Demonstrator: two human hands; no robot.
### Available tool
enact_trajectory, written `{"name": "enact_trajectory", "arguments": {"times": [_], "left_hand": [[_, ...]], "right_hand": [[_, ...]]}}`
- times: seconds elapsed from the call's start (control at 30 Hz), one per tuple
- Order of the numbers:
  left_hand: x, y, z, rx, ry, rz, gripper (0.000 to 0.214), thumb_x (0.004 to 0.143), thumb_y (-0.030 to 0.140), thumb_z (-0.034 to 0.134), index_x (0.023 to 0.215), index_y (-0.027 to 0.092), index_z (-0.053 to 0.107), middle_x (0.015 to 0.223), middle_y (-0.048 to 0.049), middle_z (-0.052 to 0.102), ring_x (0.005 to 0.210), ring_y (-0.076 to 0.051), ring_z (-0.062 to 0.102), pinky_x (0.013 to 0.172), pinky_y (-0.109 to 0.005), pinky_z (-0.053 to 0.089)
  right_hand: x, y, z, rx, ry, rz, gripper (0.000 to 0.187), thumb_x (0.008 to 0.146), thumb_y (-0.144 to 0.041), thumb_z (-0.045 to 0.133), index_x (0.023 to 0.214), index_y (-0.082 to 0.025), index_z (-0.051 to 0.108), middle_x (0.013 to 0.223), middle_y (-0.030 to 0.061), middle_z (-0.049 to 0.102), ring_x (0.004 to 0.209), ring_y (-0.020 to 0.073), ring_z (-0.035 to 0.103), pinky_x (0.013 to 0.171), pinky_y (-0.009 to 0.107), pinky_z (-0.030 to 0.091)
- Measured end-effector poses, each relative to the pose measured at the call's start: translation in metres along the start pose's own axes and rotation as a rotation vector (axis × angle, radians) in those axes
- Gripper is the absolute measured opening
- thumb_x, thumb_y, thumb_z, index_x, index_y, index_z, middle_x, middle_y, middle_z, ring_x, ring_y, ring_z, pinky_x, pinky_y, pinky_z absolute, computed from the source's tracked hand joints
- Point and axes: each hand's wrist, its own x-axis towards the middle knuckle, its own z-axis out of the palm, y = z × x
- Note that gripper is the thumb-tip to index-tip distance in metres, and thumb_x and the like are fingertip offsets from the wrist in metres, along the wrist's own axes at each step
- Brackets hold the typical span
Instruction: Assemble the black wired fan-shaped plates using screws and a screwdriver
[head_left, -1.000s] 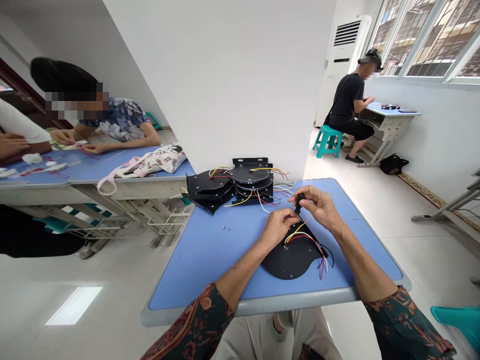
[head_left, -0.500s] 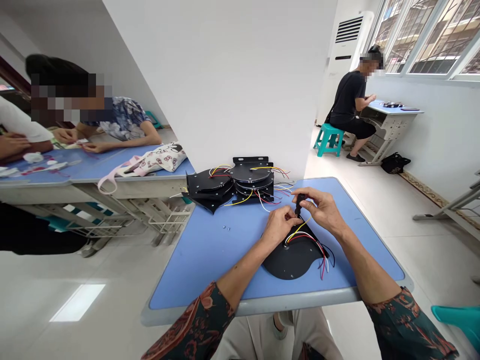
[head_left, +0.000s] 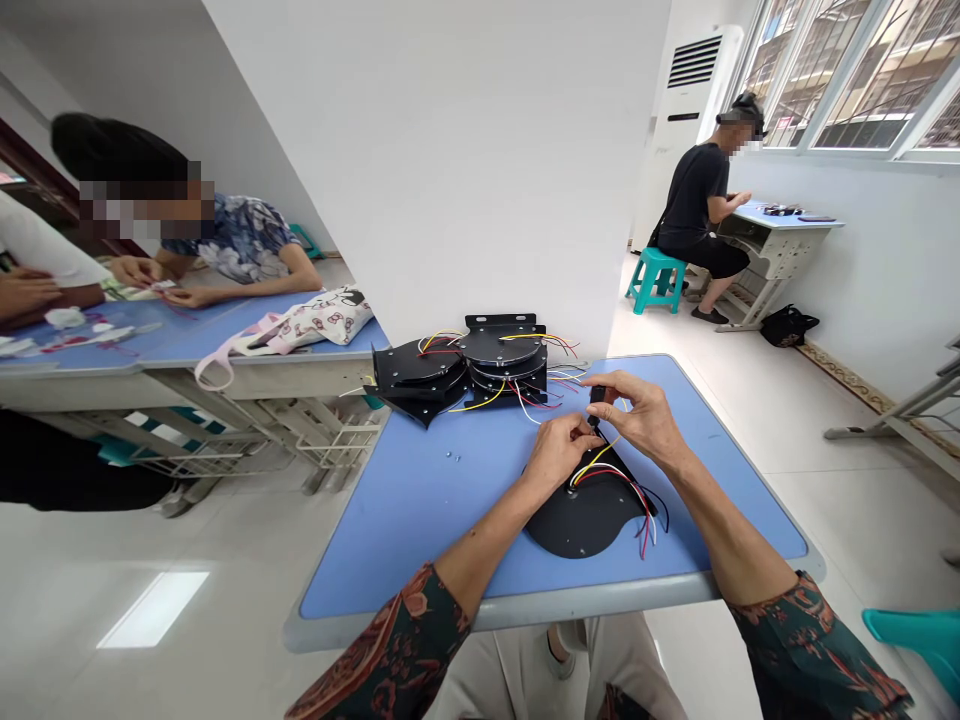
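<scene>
A short black screwdriver (head_left: 598, 396) stands nearly upright, its handle between the thumb and fingers of my right hand (head_left: 643, 415). Its tip is hidden behind the fingers of my left hand (head_left: 561, 448). Those fingers are pinched together at the far part of a black plate (head_left: 577, 525); what they hold is hidden. The plate lies on the blue table, with a rounded near end and a cut-in curve on its right. Yellow, white, red and black wires (head_left: 616, 468) come out of a hole in it and trail to the right.
Several black plates with wires (head_left: 502, 345) are stacked at the back of the table (head_left: 405, 540), against a white pillar. Small screws (head_left: 453, 456) lie left of my hands. Co-workers sit at a table on the left; another person (head_left: 697, 190) sits by the window.
The fingers of my right hand have shifted slightly on the screwdriver handle, which looks turned. My left hand and the plate stay in place.
</scene>
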Motion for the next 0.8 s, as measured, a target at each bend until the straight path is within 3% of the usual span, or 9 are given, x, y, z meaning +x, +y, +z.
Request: {"name": "enact_trajectory", "arguments": {"times": [0.17,0.37,0.6,0.8], "left_hand": [[0.001,-0.004,0.002,-0.051,0.0,-0.048,0.016,0.074,0.022,0.078,0.067,0.017,0.064,0.066,0.0031,0.066,0.065,-0.014,0.059,0.064,-0.025,0.042],[0.001,-0.004,-0.001,-0.079,-0.049,-0.037,0.012,0.079,0.018,0.07,0.07,0.017,0.064,0.067,0.0032,0.065,0.064,-0.013,0.058,0.064,-0.025,0.043],[0.001,-0.002,0.0,-0.044,-0.011,-0.018,0.017,0.076,0.016,0.074,0.066,0.017,0.06,0.063,0.0047,0.062,0.063,-0.012,0.057,0.064,-0.024,0.041],[0.002,-0.006,0.001,-0.122,-0.047,-0.041,0.011,0.078,0.019,0.074,0.072,0.016,0.065,0.07,0.0023,0.067,0.062,-0.012,0.056,0.061,-0.023,0.042]], "right_hand": [[-0.001,-0.001,-0.004,0.088,-0.082,-0.021,0.02,0.094,-0.035,0.065,0.105,-0.025,0.077,0.093,0.0057,0.076,0.084,0.0217,0.068,0.084,0.038,0.056],[0.0,-0.001,-0.003,0.15,-0.099,0.022,0.032,0.093,-0.036,0.066,0.123,-0.024,0.067,0.097,0.0062,0.076,0.09,0.0218,0.069,0.086,0.038,0.055],[-0.001,0.003,0.002,0.101,0.014,0.047,0.025,0.086,-0.041,0.075,0.103,-0.022,0.075,0.087,0.0036,0.073,0.081,0.0196,0.066,0.083,0.037,0.056],[0.0,0.01,-0.003,0.257,-0.071,0.076,0.024,0.09,-0.04,0.071,0.104,-0.021,0.076,0.089,0.0051,0.075,0.084,0.0208,0.069,0.082,0.037,0.056]]}}
